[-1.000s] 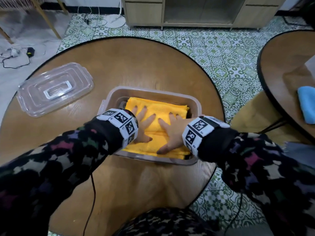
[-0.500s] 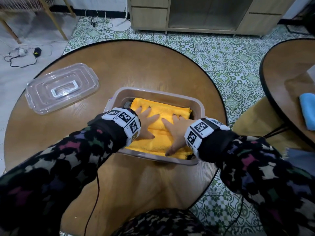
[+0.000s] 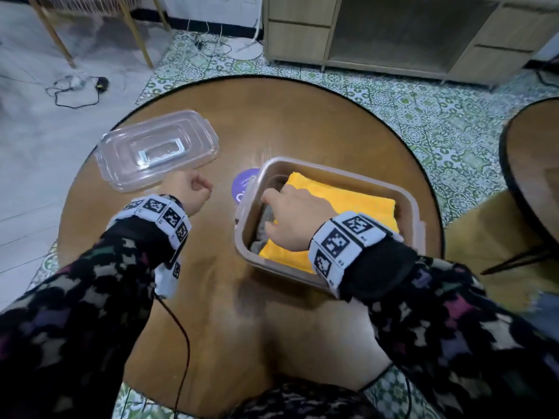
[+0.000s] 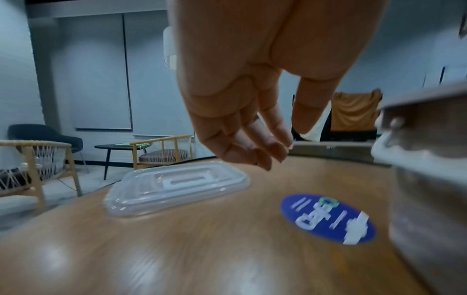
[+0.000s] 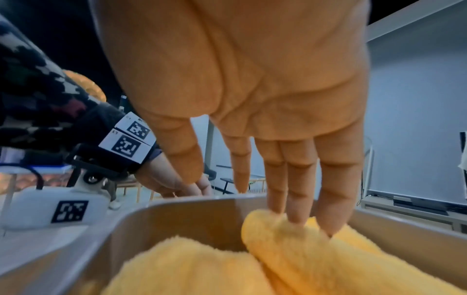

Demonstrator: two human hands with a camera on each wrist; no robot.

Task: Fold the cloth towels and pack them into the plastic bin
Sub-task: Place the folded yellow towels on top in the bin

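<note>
A folded yellow towel point(image 3: 348, 204) point(image 5: 303, 265) lies inside the clear plastic bin point(image 3: 338, 172) point(image 5: 177, 219) at the right of the round wooden table point(image 3: 211, 297). A strip of grey cloth point(image 3: 266, 237) shows at the bin's left end beside it. My right hand point(image 3: 272, 207) point(image 5: 278, 199) reaches into the bin, its straight fingers touching the towel's left end. My left hand point(image 3: 201, 186) point(image 4: 285, 143) hovers over the table left of the bin, fingers loosely curled and holding nothing. The bin's wall point(image 4: 429, 189) stands just right of that hand.
The bin's clear lid point(image 3: 157, 149) point(image 4: 177, 185) lies on the table at the far left, just beyond my left hand. A blue round sticker point(image 3: 243, 184) point(image 4: 328, 217) sits between lid and bin. A second table point(image 3: 532, 164) stands at the right, with chairs and a cabinet beyond.
My left hand has come off the towel, left the bin and moved left towards the lid. My right hand has slid to the towel's left end.
</note>
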